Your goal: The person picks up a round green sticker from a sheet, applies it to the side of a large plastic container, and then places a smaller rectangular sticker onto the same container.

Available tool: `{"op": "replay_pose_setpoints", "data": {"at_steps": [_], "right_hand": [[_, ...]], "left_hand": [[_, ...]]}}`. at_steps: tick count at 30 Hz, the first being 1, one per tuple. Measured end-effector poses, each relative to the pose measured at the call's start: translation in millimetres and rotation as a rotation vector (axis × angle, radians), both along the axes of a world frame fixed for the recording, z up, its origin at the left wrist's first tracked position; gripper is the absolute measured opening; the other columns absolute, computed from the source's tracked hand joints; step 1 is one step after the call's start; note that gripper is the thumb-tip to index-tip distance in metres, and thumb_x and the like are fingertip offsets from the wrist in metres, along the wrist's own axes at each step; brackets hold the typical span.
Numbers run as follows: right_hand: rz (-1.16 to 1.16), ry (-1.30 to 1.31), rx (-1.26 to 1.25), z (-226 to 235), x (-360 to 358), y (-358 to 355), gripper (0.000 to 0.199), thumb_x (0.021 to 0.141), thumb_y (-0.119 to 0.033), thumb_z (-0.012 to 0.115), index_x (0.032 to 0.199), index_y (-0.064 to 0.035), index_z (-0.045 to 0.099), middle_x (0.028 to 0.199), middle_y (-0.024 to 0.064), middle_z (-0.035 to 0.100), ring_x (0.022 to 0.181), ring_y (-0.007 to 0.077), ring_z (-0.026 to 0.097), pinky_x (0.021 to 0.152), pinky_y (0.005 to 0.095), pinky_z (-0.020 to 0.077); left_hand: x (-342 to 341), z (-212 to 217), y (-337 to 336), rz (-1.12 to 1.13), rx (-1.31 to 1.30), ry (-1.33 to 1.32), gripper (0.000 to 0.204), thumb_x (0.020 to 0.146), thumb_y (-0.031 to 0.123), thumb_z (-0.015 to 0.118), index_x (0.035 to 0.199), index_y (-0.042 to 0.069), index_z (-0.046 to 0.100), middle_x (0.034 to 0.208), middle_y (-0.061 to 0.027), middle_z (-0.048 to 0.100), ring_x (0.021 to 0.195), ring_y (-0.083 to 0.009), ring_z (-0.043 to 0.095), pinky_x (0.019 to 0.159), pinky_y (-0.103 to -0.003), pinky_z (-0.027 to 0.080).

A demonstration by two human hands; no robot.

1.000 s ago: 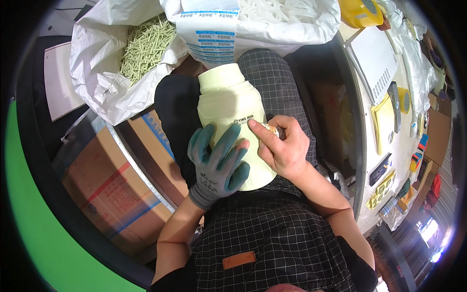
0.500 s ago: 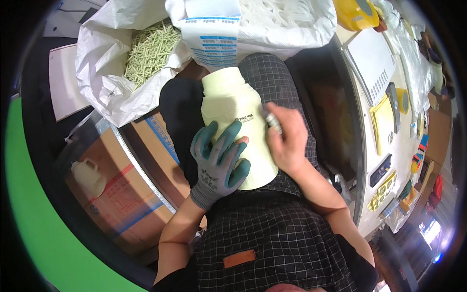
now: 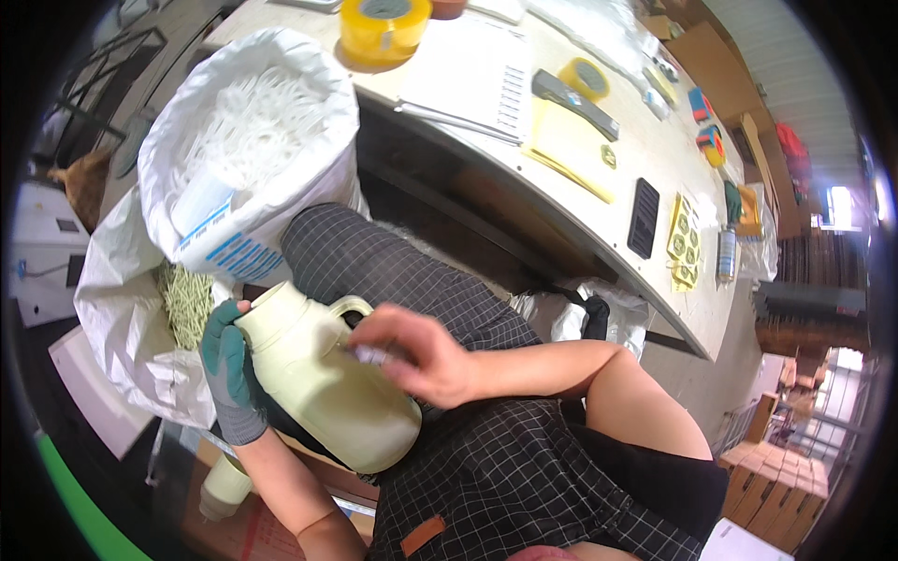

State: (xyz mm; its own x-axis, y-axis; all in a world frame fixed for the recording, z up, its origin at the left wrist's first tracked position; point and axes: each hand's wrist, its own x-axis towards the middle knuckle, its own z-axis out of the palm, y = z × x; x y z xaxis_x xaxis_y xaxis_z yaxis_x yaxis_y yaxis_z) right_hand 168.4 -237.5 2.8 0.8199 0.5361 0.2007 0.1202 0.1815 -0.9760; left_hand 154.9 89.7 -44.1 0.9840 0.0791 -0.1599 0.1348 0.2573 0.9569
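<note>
A pale yellow jug with a short neck and a looped handle leans across my lap, its neck tilted away to the left. My left hand, in a grey and green glove with a bare fingertip showing, grips the jug's left side near the neck. Bare and blurred, my right hand is closed at the jug's right side, just below the handle. A small whitish-grey piece sticks out from its fingers, too smeared to name.
A white sack of clear plastic rings stands ahead, beside another sack of pale green sticks. At the right, a worktable bears a tape roll, a notebook and a phone. Another pale jug is at lower left.
My view has swung to the right. The jug has turned, bringing its handle into sight, and my left hand has gone from its front to its side near the neck.
</note>
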Motion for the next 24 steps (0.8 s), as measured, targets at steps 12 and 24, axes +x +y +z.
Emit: {"op": "replay_pose_setpoints", "data": {"at_steps": [12,24], "right_hand": [[-1.202,-0.324,-1.057,-33,75,-328,0.02,0.095,-0.017,0.075,0.113,-0.0104,0.079,0.102,0.0081,0.068,0.086,0.021,0.07,0.075,0.0352,0.0557],[-1.127,-0.524,-1.219,-56,97,-362,0.018,0.083,-0.015,0.075,0.1,-0.0143,0.079,0.096,0.0043,0.067,0.09,0.0247,0.067,0.074,0.0373,0.0564]], "left_hand": [[90,93,-173,-0.182,1.245,-0.571,0.057,0.093,0.025,0.075,0.143,0.004,0.059,0.15,-0.018,0.058,0.137,-0.0397,0.054,0.118,-0.051,0.039],[181,-21,-478,-0.851,1.345,-1.048,0.081,0.092,0.063,0.064,0.157,0.016,0.05,0.167,-0.0084,0.04,0.156,-0.0365,0.031,0.129,-0.059,0.017]]}}
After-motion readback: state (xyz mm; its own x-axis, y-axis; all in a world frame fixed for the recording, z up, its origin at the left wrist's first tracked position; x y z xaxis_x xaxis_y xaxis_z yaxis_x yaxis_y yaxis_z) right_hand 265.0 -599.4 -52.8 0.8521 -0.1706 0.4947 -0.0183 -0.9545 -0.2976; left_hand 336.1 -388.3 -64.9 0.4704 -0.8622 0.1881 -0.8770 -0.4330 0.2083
